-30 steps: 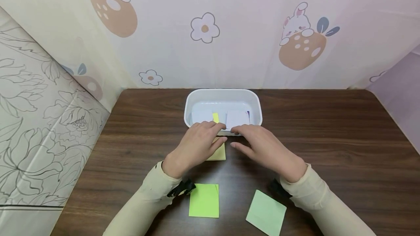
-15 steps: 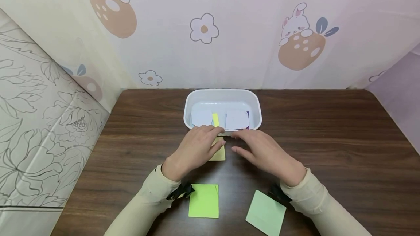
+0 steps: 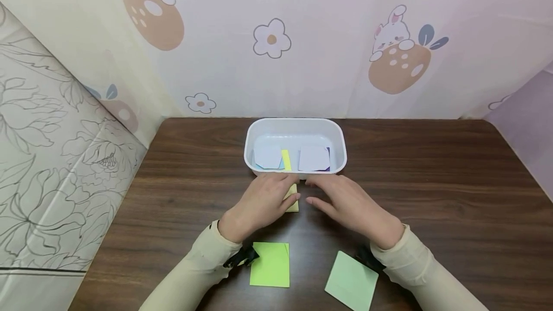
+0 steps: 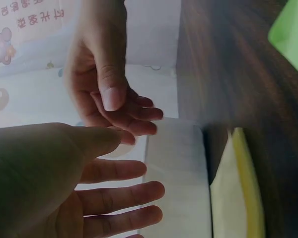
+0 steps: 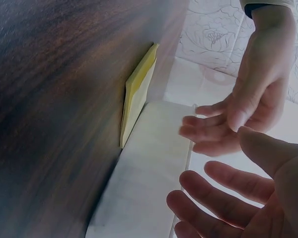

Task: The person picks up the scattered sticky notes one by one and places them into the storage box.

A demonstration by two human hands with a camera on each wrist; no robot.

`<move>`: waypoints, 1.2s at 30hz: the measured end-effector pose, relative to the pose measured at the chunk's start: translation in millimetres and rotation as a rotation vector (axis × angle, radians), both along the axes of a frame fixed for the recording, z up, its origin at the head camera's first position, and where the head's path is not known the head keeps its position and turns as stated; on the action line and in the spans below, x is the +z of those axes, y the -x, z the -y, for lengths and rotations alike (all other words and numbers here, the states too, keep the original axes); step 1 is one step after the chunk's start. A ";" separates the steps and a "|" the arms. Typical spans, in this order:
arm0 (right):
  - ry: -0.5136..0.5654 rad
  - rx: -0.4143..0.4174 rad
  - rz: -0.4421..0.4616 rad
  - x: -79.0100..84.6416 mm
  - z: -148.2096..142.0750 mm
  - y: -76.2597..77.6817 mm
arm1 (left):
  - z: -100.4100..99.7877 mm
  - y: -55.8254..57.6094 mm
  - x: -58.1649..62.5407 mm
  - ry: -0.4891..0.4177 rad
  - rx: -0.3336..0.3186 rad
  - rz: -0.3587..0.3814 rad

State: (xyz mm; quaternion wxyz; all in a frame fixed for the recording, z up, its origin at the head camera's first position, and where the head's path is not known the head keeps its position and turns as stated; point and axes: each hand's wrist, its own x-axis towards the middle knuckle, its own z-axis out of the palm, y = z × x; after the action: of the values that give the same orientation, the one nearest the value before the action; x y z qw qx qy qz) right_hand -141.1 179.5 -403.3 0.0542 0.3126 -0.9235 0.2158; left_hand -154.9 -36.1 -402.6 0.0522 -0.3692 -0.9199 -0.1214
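My left hand (image 3: 262, 201) hovers just in front of the white plastic tray (image 3: 295, 121), fingers relaxed and holding nothing. Facing it, my right hand (image 3: 352, 205) is likewise bare, its fingers loosely bent; a small gap separates the two hands' fingertips. Beneath the left hand lies a pale yellow sticky-note pad (image 3: 294, 202), partly covered in the head view; the right wrist view shows this yellow pad (image 5: 139, 96) by the tray's front wall (image 5: 144, 163). Inside the tray are white paper pieces (image 3: 314, 159) with blue and purple edges beneath, plus a yellow strip (image 3: 286, 158).
Closer to me on the dark wooden table (image 3: 432, 191) lie a lime-green note pad (image 3: 271, 267) and, to its right, a pale green one (image 3: 352, 280) set at an angle. A patterned curtain (image 3: 319, 71) hangs behind the table's back edge.
Both hands have drawn back slightly toward me, away from the tray, so more of the paper inside it shows. The note pads have stayed put.
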 end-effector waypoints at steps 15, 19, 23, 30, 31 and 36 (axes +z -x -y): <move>-0.037 -0.004 0.017 0.3 -0.5 0.4 | 6.5 3.1 -17.8 0.121 0.043 0.015; -0.043 -0.005 0.029 -0.2 -1.1 0.6 | 7.5 2.9 -20.2 0.156 0.060 0.040; -0.054 -0.013 0.045 1.3 -1.5 0.9 | 9.8 3.6 -22.8 0.151 0.078 0.033; -0.061 -0.017 0.064 3.1 -3.0 1.7 | 11.0 4.6 -26.8 0.125 0.098 0.033; -0.061 -0.014 0.065 3.1 -2.9 1.7 | 10.9 4.5 -27.0 0.125 0.098 0.036; -0.058 -0.011 0.060 4.1 -3.0 1.8 | 10.4 3.2 -26.7 0.137 0.103 0.051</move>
State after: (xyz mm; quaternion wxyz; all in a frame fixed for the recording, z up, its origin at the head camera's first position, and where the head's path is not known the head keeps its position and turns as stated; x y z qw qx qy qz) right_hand -143.0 182.5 -399.2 0.0188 0.3023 -0.9322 0.1981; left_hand -158.2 -46.5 -429.3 0.0093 -0.3207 -0.9449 -0.0647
